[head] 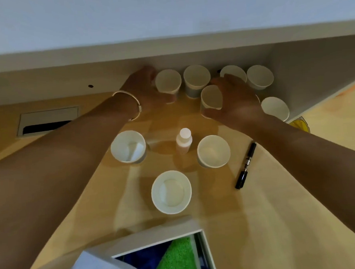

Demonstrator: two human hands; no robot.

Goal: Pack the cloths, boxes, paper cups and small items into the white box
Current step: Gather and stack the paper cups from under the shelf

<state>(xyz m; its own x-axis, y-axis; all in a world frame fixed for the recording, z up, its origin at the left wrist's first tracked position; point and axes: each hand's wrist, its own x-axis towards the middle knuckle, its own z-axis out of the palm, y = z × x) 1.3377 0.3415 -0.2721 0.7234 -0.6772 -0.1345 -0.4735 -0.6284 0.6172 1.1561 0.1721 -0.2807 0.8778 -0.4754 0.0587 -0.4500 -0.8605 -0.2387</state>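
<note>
Two bare forearms reach across the pale wooden bench [261, 222] toward a row of white paper cups under a grey overhang. The left hand [146, 88] curls round the leftmost back cup [167, 82], though motion blur and the overhang's shadow hide its fingertips, so how firmly it grips is hard to tell. A thin metal bangle [129, 103] circles that wrist. The right hand [236, 101] wraps its fingers and thumb round a tilted cup [210, 100], covering much of its side and part of another cup [232, 72] behind it. Three more cups stand along the back and right: one [196, 78], one [260, 76], and one [274, 107] partly cut by the right wrist.

Nearer, three round, smooth-walled cups [128, 146], [213, 151] and [171, 192] sit upright and apart, mouths open. Between the first two stands a small pale plastic bottle [183, 141] with a white cap. A black marker [246, 165] lies to the right.

At the bottom edge the white box [158, 237] is cut off; inside show a fuzzy green cloth [176, 261] and a dark blue cloth [147, 263]. A yellow object [299, 123] peeks out behind the right forearm, too hidden to identify.
</note>
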